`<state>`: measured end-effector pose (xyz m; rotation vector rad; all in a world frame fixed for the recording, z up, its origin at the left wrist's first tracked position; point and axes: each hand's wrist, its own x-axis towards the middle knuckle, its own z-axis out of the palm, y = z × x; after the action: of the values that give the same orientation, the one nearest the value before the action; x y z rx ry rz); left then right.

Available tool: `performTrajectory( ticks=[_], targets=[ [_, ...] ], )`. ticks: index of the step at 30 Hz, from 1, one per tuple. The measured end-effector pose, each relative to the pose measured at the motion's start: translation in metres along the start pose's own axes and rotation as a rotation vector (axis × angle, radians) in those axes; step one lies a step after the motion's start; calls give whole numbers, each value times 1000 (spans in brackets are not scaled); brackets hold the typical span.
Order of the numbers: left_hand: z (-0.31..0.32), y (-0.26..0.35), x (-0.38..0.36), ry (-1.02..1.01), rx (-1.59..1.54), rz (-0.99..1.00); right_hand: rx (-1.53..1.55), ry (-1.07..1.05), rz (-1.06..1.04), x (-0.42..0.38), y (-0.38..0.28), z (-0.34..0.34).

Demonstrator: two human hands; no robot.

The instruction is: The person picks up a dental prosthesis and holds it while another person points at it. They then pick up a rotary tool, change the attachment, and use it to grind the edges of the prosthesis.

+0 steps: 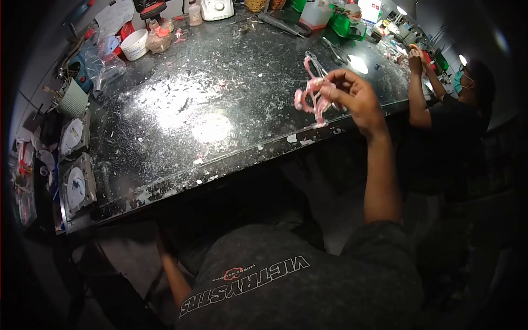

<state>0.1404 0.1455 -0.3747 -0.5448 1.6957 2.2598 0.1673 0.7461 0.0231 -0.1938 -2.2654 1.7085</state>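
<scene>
Our right hand (pixel 358 103) pinches the spindly pink piece (pixel 315 86); if we loosen, it could snap on the bench (pixel 250 69) below. Our dim left hand (pixel 161 241) we cannot read.

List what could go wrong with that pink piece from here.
The right hand holds the pink piece near the front edge of the table, so a slip might send it over. Being slender in places, it could also bend or snap if pinched hard.
</scene>
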Motion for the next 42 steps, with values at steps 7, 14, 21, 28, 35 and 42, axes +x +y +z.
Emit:
performTrajectory(
  ticks=[7,14,21,28,35,42],
  targets=[
    [1,25,-7,198,438,-59,-183,404,-523,82,18,13],
    [29,25,-32,-233,1450,690,-522,329,-402,132,50,17],
    [213,219,-122,-616,480,512,-476,323,-383,157,50,34],
    [337,382,-70,-567,317,913,2,-69,-490,191,-19,118],
    [396,354,54,-571,469,802,498,-222,-279,170,7,194],
    [387,335,55,-360,343,913,-7,-88,-407,172,19,181]
  ],
)
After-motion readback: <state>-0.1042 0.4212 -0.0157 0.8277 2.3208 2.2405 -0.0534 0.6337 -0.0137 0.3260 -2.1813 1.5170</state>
